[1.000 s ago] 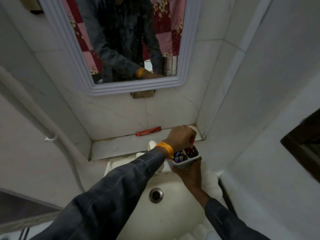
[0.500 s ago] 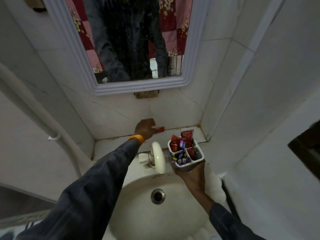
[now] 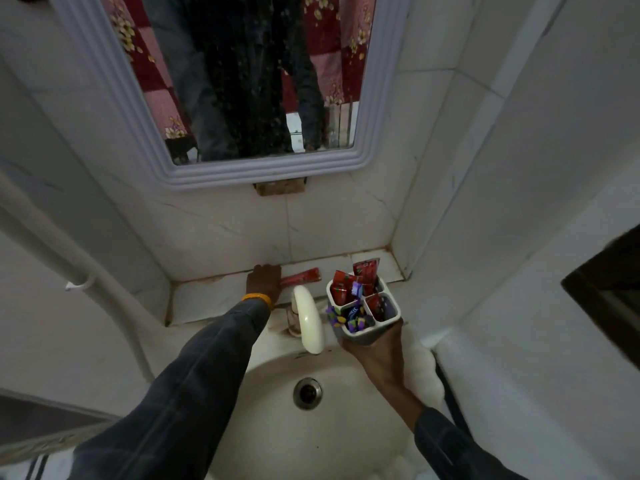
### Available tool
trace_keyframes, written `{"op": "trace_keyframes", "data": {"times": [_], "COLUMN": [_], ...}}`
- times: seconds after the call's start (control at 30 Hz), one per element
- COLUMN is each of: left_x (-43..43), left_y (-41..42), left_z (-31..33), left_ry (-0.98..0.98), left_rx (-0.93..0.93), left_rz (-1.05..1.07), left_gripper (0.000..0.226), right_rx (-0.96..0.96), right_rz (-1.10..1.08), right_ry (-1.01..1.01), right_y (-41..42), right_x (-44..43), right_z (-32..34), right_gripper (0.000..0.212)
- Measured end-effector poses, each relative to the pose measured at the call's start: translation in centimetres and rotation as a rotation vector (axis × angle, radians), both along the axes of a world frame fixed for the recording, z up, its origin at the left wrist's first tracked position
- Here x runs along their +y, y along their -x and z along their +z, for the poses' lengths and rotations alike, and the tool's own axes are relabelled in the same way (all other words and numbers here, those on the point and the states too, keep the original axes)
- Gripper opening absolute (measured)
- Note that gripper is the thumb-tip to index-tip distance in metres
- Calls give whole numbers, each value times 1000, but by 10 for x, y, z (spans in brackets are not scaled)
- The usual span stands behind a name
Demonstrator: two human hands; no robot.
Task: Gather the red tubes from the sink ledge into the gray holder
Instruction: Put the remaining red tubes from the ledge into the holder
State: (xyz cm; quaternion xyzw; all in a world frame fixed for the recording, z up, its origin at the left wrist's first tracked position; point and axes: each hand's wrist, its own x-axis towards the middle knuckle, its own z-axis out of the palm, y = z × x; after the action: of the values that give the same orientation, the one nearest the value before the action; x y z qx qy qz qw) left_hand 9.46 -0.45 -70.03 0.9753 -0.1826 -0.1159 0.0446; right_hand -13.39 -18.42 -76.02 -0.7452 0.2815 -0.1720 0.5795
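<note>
White marble-tiled walls, framed mirror, cream basin in dim light

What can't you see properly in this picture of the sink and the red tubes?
- Left end of the red tube on the ledge: covered by the left hand, head view.
- Lower parts of the tubes in the gray holder: hidden by its walls.
- Right hand: its fingers sit behind the holder.
- Tube labels: too small to read.

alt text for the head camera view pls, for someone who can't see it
A left hand rests on a red tube lying on the sink ledge, while the right hand holds a gray holder with red tubes over the basin.
</note>
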Motion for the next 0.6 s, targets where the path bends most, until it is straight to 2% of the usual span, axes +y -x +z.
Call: {"op": "trace_keyframes", "data": {"times": [0.13, 0.23, 0.33, 0.4, 0.5, 0.6], "left_x": [5, 6, 4, 1, -13, -39], "left_y": [2, -4, -4, 2, 18, 44], "left_z": [14, 49, 98, 133, 178, 203], "left_ry": [145, 415, 696, 805, 851, 764], "left_rx": [18, 40, -20, -79, -49, -31], "left_rz": [11, 48, 41, -14, -229, -464], "left_gripper": [25, 16, 24, 27, 28, 27], "right_rx": [-15, -22, -28, -29, -18, 14], "right_rz": [17, 31, 13, 25, 37, 6], "right_ry": [5, 11, 15, 7, 3, -6], "right_y": [0, -1, 1, 1, 0, -2], "right_x": [-2, -2, 1, 0, -1, 0], "right_z": [0, 1, 5, 7, 2, -1], "right_gripper": [131, 127, 128, 129, 130, 128]}}
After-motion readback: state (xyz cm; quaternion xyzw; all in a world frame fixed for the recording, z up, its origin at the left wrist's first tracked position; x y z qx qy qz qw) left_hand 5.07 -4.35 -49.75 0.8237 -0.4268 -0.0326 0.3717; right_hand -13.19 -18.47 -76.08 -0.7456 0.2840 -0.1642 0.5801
